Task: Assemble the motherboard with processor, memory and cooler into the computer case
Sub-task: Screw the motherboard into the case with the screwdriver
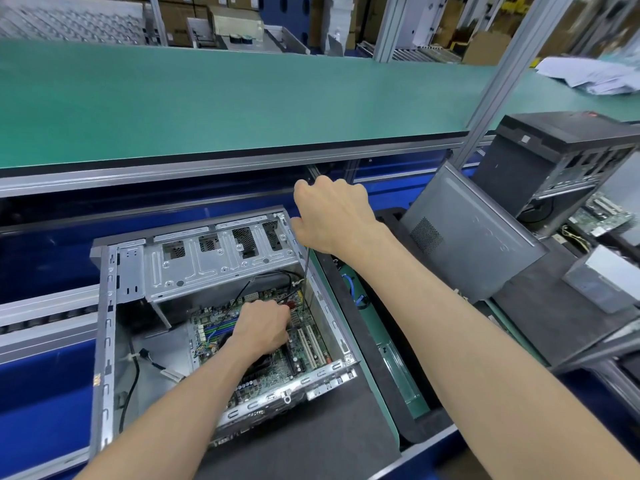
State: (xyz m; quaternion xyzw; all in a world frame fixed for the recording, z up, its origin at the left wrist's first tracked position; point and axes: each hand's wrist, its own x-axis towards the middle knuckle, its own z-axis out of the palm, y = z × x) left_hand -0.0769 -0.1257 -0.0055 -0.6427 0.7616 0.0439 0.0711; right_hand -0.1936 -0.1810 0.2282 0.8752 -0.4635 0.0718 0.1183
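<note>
An open metal computer case (107,327) lies on its side in front of me. The green motherboard (308,344) sits in its bottom, with blue and green memory slots at its left. My right hand (332,216) grips the handle of a screwdriver above the case's right wall; the thin shaft (306,271) runs straight down, its tip at the board's far right corner. My left hand (263,327) reaches into the case and rests on the board's middle, fingers curled near the black cables. The cooler is mostly hidden under my left hand and wrist.
A grey case side panel (474,244) leans to the right. Behind it stands another black computer case (561,161), with a loose board (602,216) and a silver power supply (602,278) beside it. A green shelf (242,98) runs above. Papers (595,74) lie at far right.
</note>
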